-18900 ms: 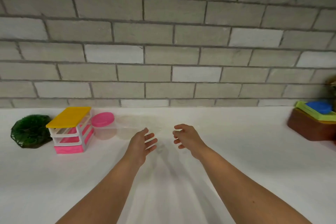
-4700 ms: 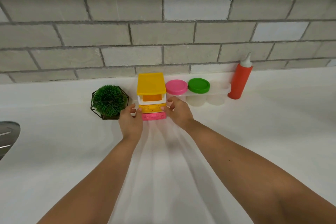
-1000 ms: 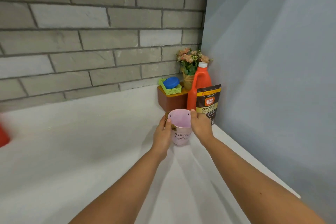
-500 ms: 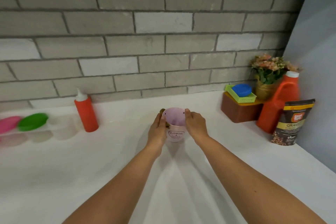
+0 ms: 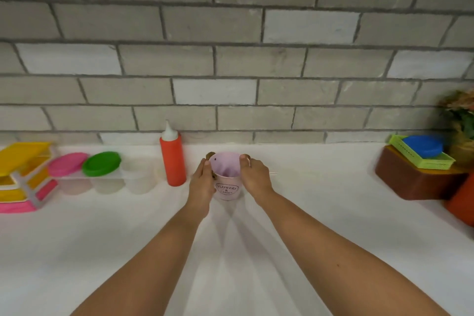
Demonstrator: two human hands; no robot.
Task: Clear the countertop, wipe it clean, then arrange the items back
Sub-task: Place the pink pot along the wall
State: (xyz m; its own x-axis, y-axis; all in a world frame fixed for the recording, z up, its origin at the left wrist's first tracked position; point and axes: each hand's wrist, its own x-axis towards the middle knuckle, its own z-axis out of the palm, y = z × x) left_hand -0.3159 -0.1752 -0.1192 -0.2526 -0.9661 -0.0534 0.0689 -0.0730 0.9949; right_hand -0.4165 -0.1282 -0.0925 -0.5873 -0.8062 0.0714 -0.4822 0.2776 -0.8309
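A small pink pot (image 5: 226, 180) with printed lettering is gripped from both sides, my left hand (image 5: 202, 186) on its left and my right hand (image 5: 255, 179) on its right. It is upright and empty, near the back of the white countertop (image 5: 102, 238). Whether its base touches the counter I cannot tell. Just left of it stands a red squeeze bottle (image 5: 173, 159) with a white nozzle.
Further left, a clear tray of cups (image 5: 107, 182) carries a pink lid (image 5: 67, 163) and a green lid (image 5: 101, 163), beside a yellow-and-pink mini drawer unit (image 5: 21, 177). At right sit a brown box (image 5: 415, 182), a green basket (image 5: 420, 158), a flower pot (image 5: 461, 136), an orange jug (image 5: 461, 205).
Both hands have carried the pink pot leftward from the right corner, past the brown box, to just beside the red squeeze bottle. My view has swung left with it.
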